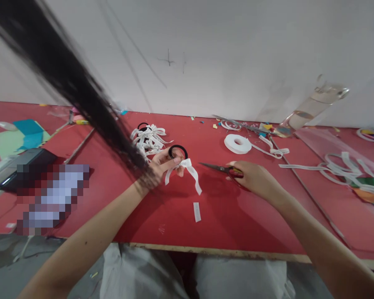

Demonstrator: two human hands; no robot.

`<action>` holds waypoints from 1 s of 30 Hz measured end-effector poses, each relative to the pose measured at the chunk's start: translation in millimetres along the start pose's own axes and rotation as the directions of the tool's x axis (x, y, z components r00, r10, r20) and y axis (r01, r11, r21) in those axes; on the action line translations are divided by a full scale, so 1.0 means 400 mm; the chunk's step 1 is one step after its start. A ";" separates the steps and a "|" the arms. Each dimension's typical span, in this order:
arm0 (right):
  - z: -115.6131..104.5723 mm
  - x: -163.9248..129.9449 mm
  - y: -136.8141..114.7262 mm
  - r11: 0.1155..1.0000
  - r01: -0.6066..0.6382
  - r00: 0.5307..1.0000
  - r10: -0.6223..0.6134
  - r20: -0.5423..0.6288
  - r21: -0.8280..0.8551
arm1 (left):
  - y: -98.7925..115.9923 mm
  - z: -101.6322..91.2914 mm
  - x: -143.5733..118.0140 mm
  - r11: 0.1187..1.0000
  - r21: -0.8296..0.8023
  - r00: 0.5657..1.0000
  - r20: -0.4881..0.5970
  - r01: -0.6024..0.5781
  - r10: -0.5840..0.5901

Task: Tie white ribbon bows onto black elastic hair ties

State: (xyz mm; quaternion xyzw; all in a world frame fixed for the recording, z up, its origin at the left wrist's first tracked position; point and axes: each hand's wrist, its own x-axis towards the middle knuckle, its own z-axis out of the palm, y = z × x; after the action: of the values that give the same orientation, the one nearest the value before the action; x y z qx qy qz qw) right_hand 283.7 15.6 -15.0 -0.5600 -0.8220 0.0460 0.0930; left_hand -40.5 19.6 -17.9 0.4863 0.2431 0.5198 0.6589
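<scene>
Between the thumb and fingers of my left hand (166,162) is a black hair tie (178,147) with a white printed ribbon (193,176) fastened on it, its tails hanging down. My right hand (251,176) grips a pair of scissors (218,167) by the handles, blades pointing left toward the ribbon but apart from it. A short cut piece of ribbon (197,212) lies on the red table below. Behind my left hand sits a pile of ribbon bows on hair ties (149,139). Dark strands of hair cover part of my left wrist.
A roll of white ribbon (237,144) lies beyond the scissors, its loose end trailing right. A tilted clear bottle (311,108) stands by the wall. Ribbon loops (343,168) lie at right, a dark device (21,168) at left. The red table's (252,236) front edge is near my lap.
</scene>
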 end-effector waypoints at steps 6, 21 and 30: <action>-0.019 0.025 -0.053 0.957 -0.066 0.989 0.100 -0.107 0.282 | -0.010 0.001 -0.002 0.995 0.068 0.998 -0.022 0.067 -0.066; 0.121 0.058 -0.299 0.483 0.059 0.998 -0.003 -0.066 0.874 | -0.012 0.026 -0.008 0.928 0.347 0.986 0.041 0.138 -0.162; 0.119 0.040 -0.303 0.490 0.019 1.000 0.010 -0.027 0.872 | -0.022 0.037 -0.021 0.772 0.635 1.000 -0.008 0.015 -0.013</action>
State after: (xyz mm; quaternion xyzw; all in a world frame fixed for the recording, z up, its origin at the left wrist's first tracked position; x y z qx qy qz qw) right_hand 157.7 -12.9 -38.3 -0.4348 -0.6861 0.4467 0.3751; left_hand -27.2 6.1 -21.3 0.6777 0.4089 0.4029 0.4596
